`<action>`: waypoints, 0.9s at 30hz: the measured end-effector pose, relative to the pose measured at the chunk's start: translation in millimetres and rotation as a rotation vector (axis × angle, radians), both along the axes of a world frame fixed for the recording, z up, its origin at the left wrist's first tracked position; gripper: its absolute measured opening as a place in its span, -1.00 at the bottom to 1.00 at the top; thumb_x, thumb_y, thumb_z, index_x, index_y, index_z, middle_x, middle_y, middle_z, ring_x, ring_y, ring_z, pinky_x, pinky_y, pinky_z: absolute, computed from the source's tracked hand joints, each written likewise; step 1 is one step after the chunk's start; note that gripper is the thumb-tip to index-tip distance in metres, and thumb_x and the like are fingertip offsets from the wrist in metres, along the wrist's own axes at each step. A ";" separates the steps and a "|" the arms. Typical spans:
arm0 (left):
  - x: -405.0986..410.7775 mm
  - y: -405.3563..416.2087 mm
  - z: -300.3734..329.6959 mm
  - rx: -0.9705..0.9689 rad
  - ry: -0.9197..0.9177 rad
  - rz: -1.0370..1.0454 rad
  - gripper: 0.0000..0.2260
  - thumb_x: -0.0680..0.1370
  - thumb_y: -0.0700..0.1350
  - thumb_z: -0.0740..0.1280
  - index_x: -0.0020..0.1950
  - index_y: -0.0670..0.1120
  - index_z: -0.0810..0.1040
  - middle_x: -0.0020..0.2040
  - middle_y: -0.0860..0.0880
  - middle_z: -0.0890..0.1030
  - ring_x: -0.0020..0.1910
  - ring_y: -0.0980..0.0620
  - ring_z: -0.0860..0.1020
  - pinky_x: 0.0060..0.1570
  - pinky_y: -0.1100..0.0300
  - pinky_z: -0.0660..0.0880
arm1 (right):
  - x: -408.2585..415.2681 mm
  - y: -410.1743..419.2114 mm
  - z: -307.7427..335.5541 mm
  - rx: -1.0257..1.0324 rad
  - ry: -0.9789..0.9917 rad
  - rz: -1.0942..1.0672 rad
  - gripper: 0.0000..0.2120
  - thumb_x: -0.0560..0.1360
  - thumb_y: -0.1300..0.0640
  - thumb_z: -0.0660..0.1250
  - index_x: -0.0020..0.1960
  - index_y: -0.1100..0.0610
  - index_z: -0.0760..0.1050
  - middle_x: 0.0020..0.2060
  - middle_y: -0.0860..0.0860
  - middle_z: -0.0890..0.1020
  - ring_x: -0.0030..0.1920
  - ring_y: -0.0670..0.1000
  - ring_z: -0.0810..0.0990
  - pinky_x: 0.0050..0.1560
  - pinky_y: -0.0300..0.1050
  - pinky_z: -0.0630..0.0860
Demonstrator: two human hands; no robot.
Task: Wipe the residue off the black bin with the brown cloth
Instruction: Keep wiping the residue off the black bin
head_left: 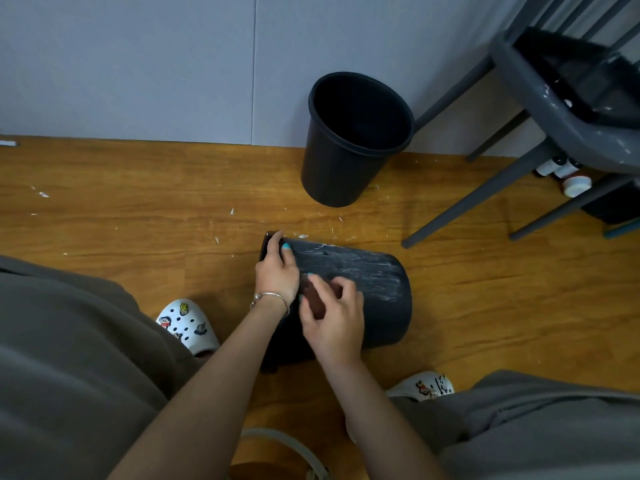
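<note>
here, cloth on the tipped bin

down on the wooden floor (104,188) a black bin (377,289) lies on its side between the person's two feet, its base to the right and its rim to the left. its upper side is streaked with whitish residue (367,268), thickest toward the far right part of the wall.

the left hand (277,268) grips the bin at its rim end, fingers curled over the far edge and thumb laid on the side wall; a bracelet (272,297) sits on that wrist. just right of it and nearer, the right hand (332,317) pinches a brown cloth (313,299) between thumb and curled fingers and holds it against the bin's side. the cloth shows as a dark brown strip at the left edge of that hand, left of the heaviest streaks.

a second bin (349,143) stands upright by the far wall (138,64). a grey chair (554,109) is at the far right, with small bottles (568,174) under it. white flecks dot the floor around both bins. white clogs (187,323) cover the feet.
</note>
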State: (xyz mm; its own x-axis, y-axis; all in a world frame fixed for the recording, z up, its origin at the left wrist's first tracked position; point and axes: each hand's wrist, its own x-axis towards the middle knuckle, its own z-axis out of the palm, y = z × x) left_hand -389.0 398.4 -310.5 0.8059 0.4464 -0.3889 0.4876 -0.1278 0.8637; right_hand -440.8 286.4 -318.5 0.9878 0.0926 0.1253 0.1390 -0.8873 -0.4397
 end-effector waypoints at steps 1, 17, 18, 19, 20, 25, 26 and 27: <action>1.4 1.3 -1.9 0.018 0.008 -0.005 -0.64 0.65 -0.04 0.08 0.45 0.07 0.31 -0.03 -0.10 0.58 -0.26 0.06 0.49 -0.16 0.26 0.36 | 6.4 -8.5 -1.6 -0.025 -0.008 0.031 -0.63 0.44 -0.13 0.27 0.22 -0.09 0.56 0.09 0.07 0.50 0.05 0.13 0.50 -0.09 0.00 0.56; 11.2 1.4 -11.4 0.071 0.001 -0.005 -0.63 0.64 -0.07 0.09 0.46 0.05 0.32 -0.03 -0.23 0.61 -0.04 -0.21 0.55 0.00 0.13 0.43 | 18.7 -38.2 -2.7 -0.034 0.072 -0.255 -0.68 0.46 -0.03 0.38 0.20 -0.02 0.57 0.02 0.05 0.44 -0.04 0.11 0.55 -0.12 -0.13 0.47; 9.7 0.7 -11.1 0.073 -0.003 -0.002 -0.63 0.65 -0.07 0.08 0.47 0.06 0.31 -0.04 -0.23 0.61 -0.06 -0.21 0.56 -0.03 0.15 0.42 | 13.3 -24.6 -1.1 -0.009 0.065 -0.267 -0.68 0.47 -0.03 0.37 0.20 -0.01 0.57 0.02 0.04 0.43 -0.05 0.11 0.55 -0.12 -0.14 0.46; 8.8 0.5 -11.0 0.080 -0.006 -0.003 -0.63 0.65 -0.07 0.08 0.47 0.06 0.31 -0.03 -0.23 0.61 -0.08 -0.20 0.55 -0.04 0.17 0.41 | 6.9 -10.3 0.0 0.027 0.052 -0.222 -0.69 0.46 -0.04 0.37 0.19 -0.02 0.57 0.01 0.03 0.42 -0.07 0.09 0.54 -0.13 -0.13 0.48; 7.9 1.3 -10.4 0.085 -0.005 -0.005 -0.63 0.65 -0.07 0.08 0.47 0.05 0.31 -0.01 -0.23 0.61 -0.09 -0.17 0.54 -0.04 0.18 0.40 | 0.3 1.6 1.2 0.059 0.046 -0.137 -0.67 0.45 -0.06 0.36 0.19 -0.03 0.56 0.01 0.02 0.41 -0.09 0.07 0.54 -0.14 -0.12 0.50; 10.2 3.5 -10.6 0.050 -0.006 -0.004 -0.63 0.65 -0.08 0.09 0.47 0.02 0.33 0.09 -0.19 0.59 0.04 -0.18 0.55 0.04 0.17 0.41 | 15.2 -34.1 5.8 -0.034 0.144 -0.080 -0.64 0.46 -0.11 0.34 0.25 -0.12 0.51 0.04 -0.02 0.39 -0.02 0.05 0.52 -0.07 -0.12 0.50; 11.0 2.4 -11.4 0.033 -0.004 -0.001 -0.63 0.65 -0.08 0.09 0.47 0.03 0.32 0.09 -0.20 0.59 0.04 -0.20 0.55 0.06 0.13 0.43 | 22.8 -49.2 7.2 -0.049 0.177 -0.171 -0.64 0.48 -0.11 0.33 0.27 -0.11 0.50 0.06 -0.02 0.38 0.01 0.06 0.53 -0.05 -0.13 0.49; 11.7 1.5 -11.2 0.023 0.002 -0.003 -0.62 0.65 -0.07 0.08 0.47 0.04 0.31 0.09 -0.22 0.58 0.04 -0.21 0.55 0.07 0.09 0.45 | 28.5 -58.8 7.9 -0.062 0.200 -0.243 -0.62 0.50 -0.11 0.32 0.29 -0.10 0.49 0.08 -0.01 0.38 0.04 0.06 0.53 -0.04 -0.12 0.49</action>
